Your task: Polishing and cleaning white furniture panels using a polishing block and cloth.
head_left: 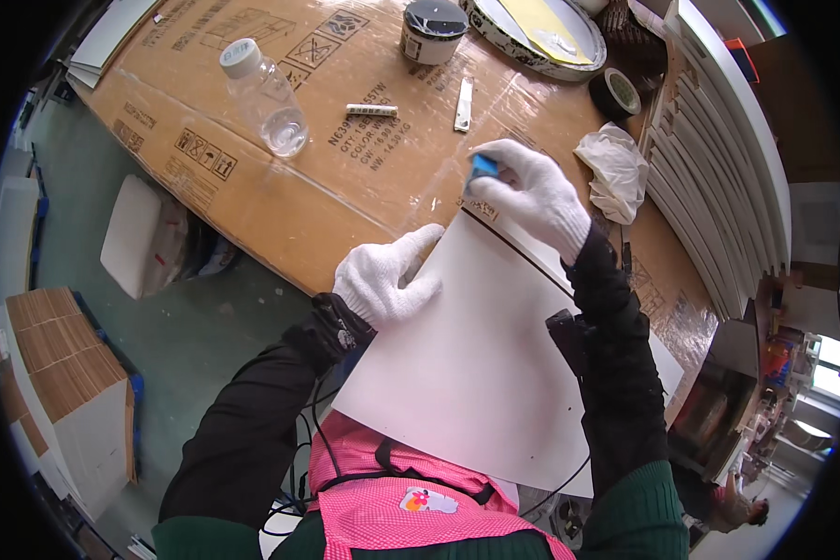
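A large white panel (457, 345) lies in front of me, its near end reaching over my pink apron. My left hand (387, 280), in a white knit glove, grips the panel's left edge, thumb on its face and forefinger along the side. My right hand (532, 191), gloved likewise, is closed in a pinch around a small blue block-like piece (483, 166), just above the panel's far corner. The fingers cover part of that piece, so its exact kind is unclear. A dark line runs along the panel's right side, next to another white strip (523, 238).
Cardboard (345, 177) covers the table. On it are a clear bottle (269, 107), a dark-lidded jar (434, 33), a small tube (371, 110), black tape (615, 93) and crumpled white cloth (612, 173). White panels (719, 177) stand stacked at right; a stool (135, 238) is left.
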Demonstrator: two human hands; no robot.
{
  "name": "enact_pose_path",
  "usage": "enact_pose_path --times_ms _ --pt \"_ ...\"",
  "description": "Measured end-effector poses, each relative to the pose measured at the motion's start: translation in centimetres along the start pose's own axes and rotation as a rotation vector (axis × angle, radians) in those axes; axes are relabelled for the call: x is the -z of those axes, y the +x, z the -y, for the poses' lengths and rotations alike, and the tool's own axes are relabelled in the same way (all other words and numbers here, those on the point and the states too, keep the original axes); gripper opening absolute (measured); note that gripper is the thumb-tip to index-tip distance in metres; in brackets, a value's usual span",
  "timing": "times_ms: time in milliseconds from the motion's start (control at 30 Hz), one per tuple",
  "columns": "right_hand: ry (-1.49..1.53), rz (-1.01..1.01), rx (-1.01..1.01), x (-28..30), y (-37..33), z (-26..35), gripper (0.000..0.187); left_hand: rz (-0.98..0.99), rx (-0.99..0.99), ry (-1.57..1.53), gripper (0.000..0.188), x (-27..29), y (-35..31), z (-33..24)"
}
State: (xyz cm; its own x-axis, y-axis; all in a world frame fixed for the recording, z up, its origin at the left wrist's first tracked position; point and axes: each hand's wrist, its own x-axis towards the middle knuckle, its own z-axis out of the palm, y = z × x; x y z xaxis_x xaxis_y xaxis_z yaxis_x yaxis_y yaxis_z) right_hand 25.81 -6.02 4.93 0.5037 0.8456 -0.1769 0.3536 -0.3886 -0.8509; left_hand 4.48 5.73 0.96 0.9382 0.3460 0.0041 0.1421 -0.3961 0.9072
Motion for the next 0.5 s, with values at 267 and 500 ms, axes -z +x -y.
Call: enact_pose_path --times_ms 267,500 --pt "-0.066 -0.101 0.030 -0.9 1.4 -0.7 0.033 0.075 0.081 0.006 0.051 0.5 0.1 -0.2" --pt "-0.328 -0.092 0.295 -1.8 1.2 -0.7 0.028 -0.008 0.009 -0.065 0.053 -0.3 0.4 0.1"
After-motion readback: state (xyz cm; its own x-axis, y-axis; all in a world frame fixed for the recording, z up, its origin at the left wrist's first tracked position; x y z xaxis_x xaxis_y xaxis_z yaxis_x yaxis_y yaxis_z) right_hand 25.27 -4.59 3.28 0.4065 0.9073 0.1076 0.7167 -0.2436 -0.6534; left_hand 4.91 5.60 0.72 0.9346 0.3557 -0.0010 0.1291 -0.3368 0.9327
